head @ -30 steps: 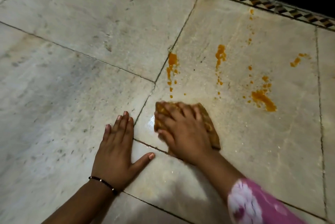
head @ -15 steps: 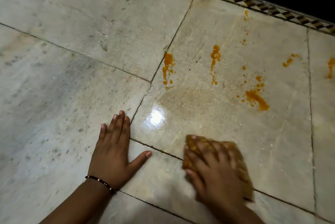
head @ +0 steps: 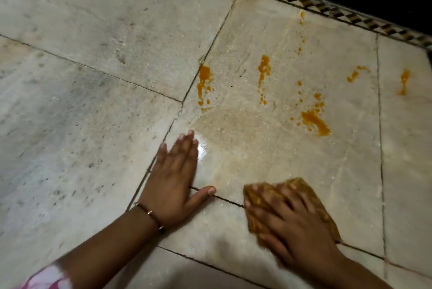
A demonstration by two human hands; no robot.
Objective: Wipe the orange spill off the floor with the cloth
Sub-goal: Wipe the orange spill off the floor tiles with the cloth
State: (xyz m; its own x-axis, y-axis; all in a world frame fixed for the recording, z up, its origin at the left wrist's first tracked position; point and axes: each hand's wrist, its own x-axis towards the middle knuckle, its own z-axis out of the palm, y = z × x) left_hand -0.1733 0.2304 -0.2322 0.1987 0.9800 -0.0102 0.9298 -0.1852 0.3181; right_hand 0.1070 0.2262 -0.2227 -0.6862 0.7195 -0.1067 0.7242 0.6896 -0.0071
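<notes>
Pale marble floor fills the head view, cut by dark grout lines, with a patterned border strip running along the far edge before a black band. Taking the cloth as the landmark: the orange spill lies beyond it, in scattered streaks and drops. One streak sits beyond and to the left beside a grout crossing, a thinner one straight beyond, the thickest blob beyond and slightly right, and two small marks far off to the right. Between the cloth and these streaks is a dull, wet-looking smear with a bright glint of light. Nothing stands between the cloth and the spill.

The right hand lies flat on top of the cloth, fingers spread and pressing it to the tile across a grout line; it is blurred, so whether the fingertips curl over the edge is hard to say. The left hand is planted just left of the cloth, palm down, fingers straight and together, thumb stretched out toward the cloth, gripping nothing. A thin bracelet circles its wrist, and a pink-and-white sleeve shows at the lower left corner.

Compared with half a second earlier, the left hand has shifted forward onto the wiped tile, its fingertips now at the glint, while the cloth remains near the same grout line.
</notes>
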